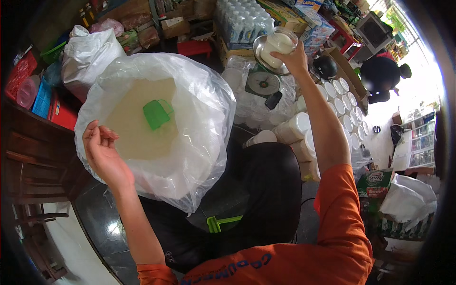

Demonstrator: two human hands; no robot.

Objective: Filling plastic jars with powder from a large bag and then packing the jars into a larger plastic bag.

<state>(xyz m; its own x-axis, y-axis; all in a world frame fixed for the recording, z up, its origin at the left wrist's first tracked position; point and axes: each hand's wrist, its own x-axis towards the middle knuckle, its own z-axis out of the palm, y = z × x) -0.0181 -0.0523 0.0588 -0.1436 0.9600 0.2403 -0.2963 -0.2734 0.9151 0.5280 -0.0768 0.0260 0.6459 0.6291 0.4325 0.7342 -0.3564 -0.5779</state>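
The right hand (295, 60) grips a clear, rounded jar (279, 43), creamy white inside, at the steel pan (259, 46); the left hand (105, 154), loosely open, hovers by the bag (206, 102).

Right of the left fingers (96, 140): one plastic bag (205, 104), one green mug (156, 115). At the right fingers (300, 53): one jar (283, 44); below them, one dial scale (263, 83), over a dozen white tubs (302, 124).

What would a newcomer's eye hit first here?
Likely the big translucent plastic bag, left of centre, a green cup lying on its pale contents. Then the right hand, upper right, gripping a clear container at a metal dish near the scale. White-lidded tubs crowd below that hand.
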